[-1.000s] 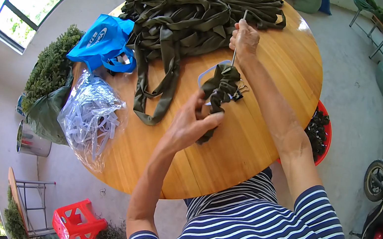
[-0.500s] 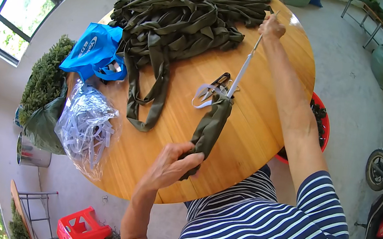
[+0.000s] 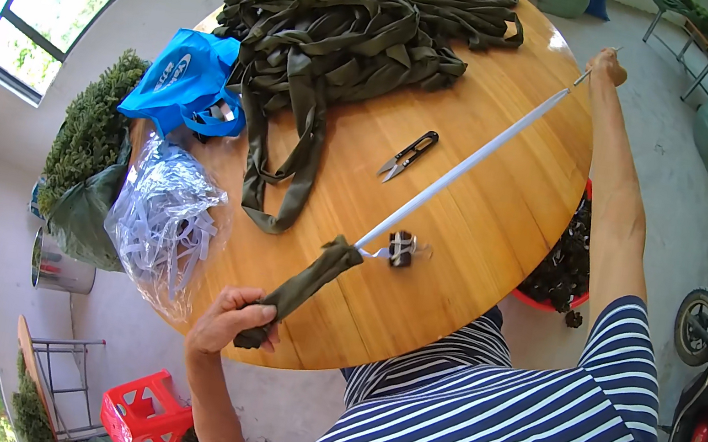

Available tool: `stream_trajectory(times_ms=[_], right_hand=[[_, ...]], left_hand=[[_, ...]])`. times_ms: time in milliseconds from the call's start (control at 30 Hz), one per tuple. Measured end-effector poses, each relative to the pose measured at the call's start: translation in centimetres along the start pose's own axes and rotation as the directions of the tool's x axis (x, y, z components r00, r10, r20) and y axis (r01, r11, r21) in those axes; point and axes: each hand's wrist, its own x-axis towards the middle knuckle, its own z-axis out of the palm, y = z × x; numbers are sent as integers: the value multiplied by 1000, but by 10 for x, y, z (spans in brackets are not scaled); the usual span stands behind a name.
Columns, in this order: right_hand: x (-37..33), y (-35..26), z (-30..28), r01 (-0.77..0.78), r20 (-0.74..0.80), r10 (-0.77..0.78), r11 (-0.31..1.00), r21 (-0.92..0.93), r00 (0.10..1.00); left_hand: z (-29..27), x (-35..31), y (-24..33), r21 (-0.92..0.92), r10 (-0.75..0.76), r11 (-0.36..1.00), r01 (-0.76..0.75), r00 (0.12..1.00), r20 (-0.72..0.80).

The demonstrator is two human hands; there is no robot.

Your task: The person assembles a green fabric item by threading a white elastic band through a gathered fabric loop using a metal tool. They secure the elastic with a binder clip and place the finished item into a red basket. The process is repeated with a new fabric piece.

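My left hand (image 3: 229, 320) is closed round the near end of a short, gathered dark green fabric tube (image 3: 306, 288) at the table's near edge. From the tube's far end a white elastic band (image 3: 464, 166) runs taut up to the right. It is joined to a thin metal rod (image 3: 583, 76), which my right hand (image 3: 610, 67) grips out past the table's right edge. A black binder clip (image 3: 402, 249) lies by the tube's mouth with a bit of white band at it. Black-handled thread snips (image 3: 409, 156) rest on the wood beyond the band.
A big heap of dark green fabric strips (image 3: 357, 27) covers the far part of the round table (image 3: 467, 267). At the left are a blue bag (image 3: 181, 87) and a clear plastic bag of white bands (image 3: 163, 228). A red basin (image 3: 561, 272) holds dark pieces below the right edge.
My right hand has pulled the rod outward to the right, and my left hand has moved left and nearer. The band's visible stretch is longer, and the clip now sits apart from the snips.
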Motion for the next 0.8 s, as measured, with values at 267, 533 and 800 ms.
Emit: stream_trajectory(times_ms=[267, 533, 800], right_hand=[[-170, 41, 16, 28, 630, 93, 983, -180, 771], [-281, -24, -47, 918, 927, -362, 392, 56, 98], [-363, -28, -116, 330, 830, 318, 928, -173, -459]], left_hand=[[30, 53, 49, -125, 104, 988, -94, 992, 72], [23, 72, 53, -210, 132, 970, -124, 991, 28], [18, 73, 58, -223, 174, 959, -173, 985, -15]])
